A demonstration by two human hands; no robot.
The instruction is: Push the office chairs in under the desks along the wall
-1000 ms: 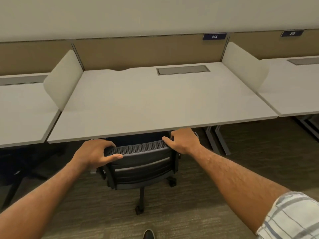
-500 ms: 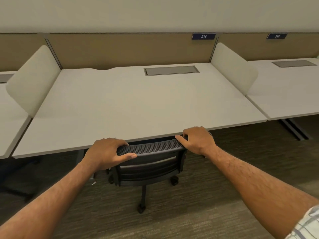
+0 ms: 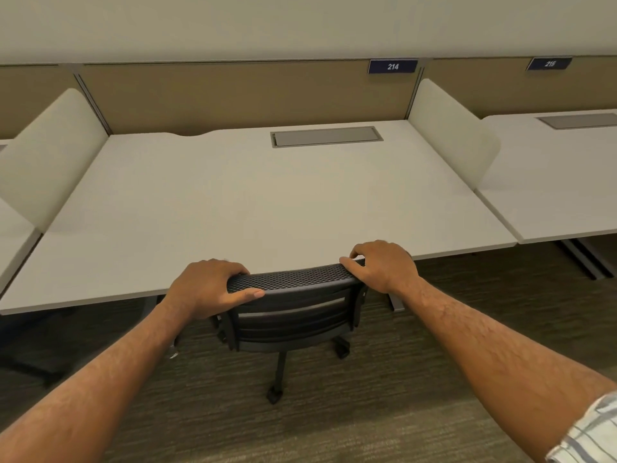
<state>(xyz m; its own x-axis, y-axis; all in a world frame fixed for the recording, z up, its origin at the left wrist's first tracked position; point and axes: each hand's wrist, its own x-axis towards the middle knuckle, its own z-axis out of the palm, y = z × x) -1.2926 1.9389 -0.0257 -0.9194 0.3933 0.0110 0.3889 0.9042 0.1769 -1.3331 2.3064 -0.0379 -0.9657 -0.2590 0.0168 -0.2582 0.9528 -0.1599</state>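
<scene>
A black mesh-backed office chair [image 3: 293, 312] stands at the front edge of a white desk [image 3: 250, 202], its seat hidden under the desktop and the top of its backrest right at the desk edge. My left hand [image 3: 208, 287] grips the left end of the backrest's top rail. At the rail's right end my right hand [image 3: 384, 265] grips it, fingers curled over the front. The chair's stem and two casters show on the carpet below.
Rounded cream dividers [image 3: 450, 135] separate this desk from neighbouring white desks [image 3: 561, 195] on both sides. A tan panel with number plates 214 [image 3: 393, 66] and 215 runs along the wall. Metal desk legs [image 3: 584, 259] stand at right. Dark carpet covers the floor.
The chair has rolled forward, so its backrest top now meets the desk edge. Both hands stayed on the rail. My view has swung right, then settled over this desk.
</scene>
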